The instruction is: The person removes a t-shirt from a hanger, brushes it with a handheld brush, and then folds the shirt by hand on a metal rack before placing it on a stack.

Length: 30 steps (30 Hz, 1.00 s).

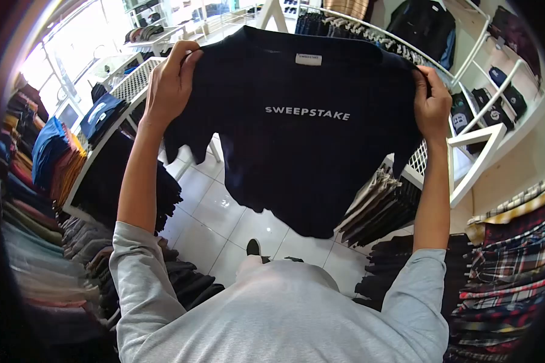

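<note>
A dark navy T-shirt (pixel 303 157) hangs spread out in front of me, with "SWEEPSTAKE" in pale letters across its chest. Inside the neckline shows a small white label (pixel 308 59). My left hand (pixel 171 81) pinches the shirt at the shoulder on the left side. At the opposite shoulder, my right hand (pixel 433 104) is closed on the cloth in the same way. Both arms are raised and stretched forward. The hem dangles loosely above the floor, and the shirt hides part of the shop behind it.
Stacks of folded clothes (pixel 54 160) line the left side, and folded plaid shirts (pixel 508 266) the right. White tiled floor (pixel 206 212) lies below. Caps (pixel 493 106) sit on a white shelf at right. Garments hang from a white rail (pixel 375 25) at the back.
</note>
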Available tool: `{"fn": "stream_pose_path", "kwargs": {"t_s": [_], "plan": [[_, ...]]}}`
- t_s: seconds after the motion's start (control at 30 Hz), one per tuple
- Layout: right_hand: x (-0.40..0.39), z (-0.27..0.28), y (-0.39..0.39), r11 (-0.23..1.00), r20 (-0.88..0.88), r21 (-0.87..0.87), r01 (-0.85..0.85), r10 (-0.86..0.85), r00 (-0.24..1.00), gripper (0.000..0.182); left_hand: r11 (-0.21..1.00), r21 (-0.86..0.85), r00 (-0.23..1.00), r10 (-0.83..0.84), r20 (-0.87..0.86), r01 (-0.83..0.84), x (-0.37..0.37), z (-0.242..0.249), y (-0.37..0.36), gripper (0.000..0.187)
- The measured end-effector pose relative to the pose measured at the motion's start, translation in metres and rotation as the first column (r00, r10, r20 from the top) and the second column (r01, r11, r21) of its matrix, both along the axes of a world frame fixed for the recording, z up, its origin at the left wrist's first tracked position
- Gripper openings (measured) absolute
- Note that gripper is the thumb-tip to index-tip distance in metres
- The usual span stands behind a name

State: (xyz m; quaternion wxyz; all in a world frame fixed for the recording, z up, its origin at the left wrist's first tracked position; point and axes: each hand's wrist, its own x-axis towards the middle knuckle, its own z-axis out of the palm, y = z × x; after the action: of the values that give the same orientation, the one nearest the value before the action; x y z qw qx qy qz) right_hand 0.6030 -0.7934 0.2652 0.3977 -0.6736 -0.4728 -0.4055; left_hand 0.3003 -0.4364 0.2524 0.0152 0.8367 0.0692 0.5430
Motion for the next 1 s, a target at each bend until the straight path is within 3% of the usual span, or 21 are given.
{"fn": "stream_pose_path", "kwargs": {"t_s": [0.1, 0.2, 0.23, 0.3, 0.37, 0.47, 0.53, 0.57, 0.63, 0.67, 0.77, 0.83, 0.87, 0.9, 0.93, 1.0], "plan": [[-0.015, -0.002, 0.012, 1.000, -0.009, -0.015, 0.013, -0.013, 1.000, 0.018, 0.999, -0.037, 0.999, -0.019, -0.028, 0.018, -0.021, 0.005, -0.004, 0.017], [-0.024, -0.002, 0.008, 1.000, -0.002, -0.010, 0.020, -0.020, 1.000, 0.018, 0.925, -0.333, 0.956, -0.245, -0.160, 0.181, -0.040, 0.008, -0.002, 0.045], [-0.027, -0.002, 0.004, 0.999, -0.015, -0.026, 0.031, -0.032, 0.999, 0.018, 0.928, -0.335, 0.936, -0.251, -0.246, 0.160, -0.045, 0.009, -0.003, 0.047], [-0.029, -0.003, -0.008, 0.999, 0.067, -0.006, 0.032, -0.032, 0.997, 0.017, 0.937, -0.348, 0.839, -0.158, -0.521, -0.039, -0.047, 0.006, -0.007, 0.042], [-0.034, -0.004, -0.023, 0.998, 0.080, -0.020, 0.056, -0.055, 0.995, 0.015, 0.882, -0.470, 0.781, -0.272, -0.563, -0.031, -0.043, -0.013, 0.001, 0.041], [-0.032, -0.015, -0.048, 0.994, 0.094, -0.031, 0.102, -0.099, 0.991, 0.015, 0.872, -0.480, 0.716, -0.274, -0.642, -0.097, -0.033, -0.031, 0.012, 0.030], [-0.032, -0.022, -0.070, 0.990, 0.049, -0.041, 0.136, -0.134, 0.990, 0.015, 0.950, -0.248, 0.652, -0.066, -0.756, -0.191, -0.016, -0.044, 0.028, 0.023], [-0.035, -0.025, -0.080, 0.987, 0.008, -0.055, 0.151, -0.151, 0.989, 0.015, 0.951, -0.253, 0.651, -0.077, -0.755, -0.181, -0.005, -0.056, 0.030, 0.023], [-0.045, -0.033, -0.097, 0.986, -0.024, -0.085, 0.145, -0.147, 0.989, 0.016, 0.990, -0.007, 0.852, 0.120, -0.510, -0.144, 0.014, -0.064, 0.018, 0.021], [-0.050, -0.037, -0.105, 0.986, -0.112, -0.116, 0.122, -0.135, 0.985, 0.016, 0.964, -0.022, 0.804, 0.209, -0.557, -0.266, 0.027, -0.064, 0.014, 0.024], [-0.061, -0.056, -0.134, 0.986, -0.329, -0.169, 0.000, -0.057, 0.943, 0.015, 0.926, -0.118, 0.815, 0.250, -0.523, -0.360, 0.059, -0.045, -0.014, 0.032], [-0.076, -0.071, -0.152, 0.976, -0.568, -0.149, -0.156, 0.045, 0.822, 0.013, 0.919, -0.285, 0.917, 0.157, -0.366, -0.271, 0.082, -0.042, -0.018, 0.035], [-0.093, -0.077, -0.160, 0.959, -0.722, -0.100, -0.265, 0.113, 0.682, 0.011, 0.851, -0.523, 0.953, -0.125, -0.278, -0.041, 0.097, -0.045, -0.009, 0.034], [-0.109, -0.081, -0.165, 0.933, -0.845, -0.028, -0.358, 0.169, 0.507, 0.009, 0.682, -0.708, 0.917, -0.379, -0.126, 0.185, 0.111, -0.046, -0.003, 0.032], [-0.117, -0.082, -0.169, 0.858, -0.899, -0.076, -0.508, 0.162, 0.407, 0.011, 0.683, -0.705, 0.914, -0.385, -0.127, 0.189, 0.109, -0.036, -0.022, 0.032], [-0.121, -0.085, -0.169, 0.640, -0.964, -0.047, -0.767, 0.172, 0.202, 0.022, 0.367, -0.775, 0.699, -0.703, 0.131, 0.514, 0.102, -0.014, -0.063, 0.031]]}}
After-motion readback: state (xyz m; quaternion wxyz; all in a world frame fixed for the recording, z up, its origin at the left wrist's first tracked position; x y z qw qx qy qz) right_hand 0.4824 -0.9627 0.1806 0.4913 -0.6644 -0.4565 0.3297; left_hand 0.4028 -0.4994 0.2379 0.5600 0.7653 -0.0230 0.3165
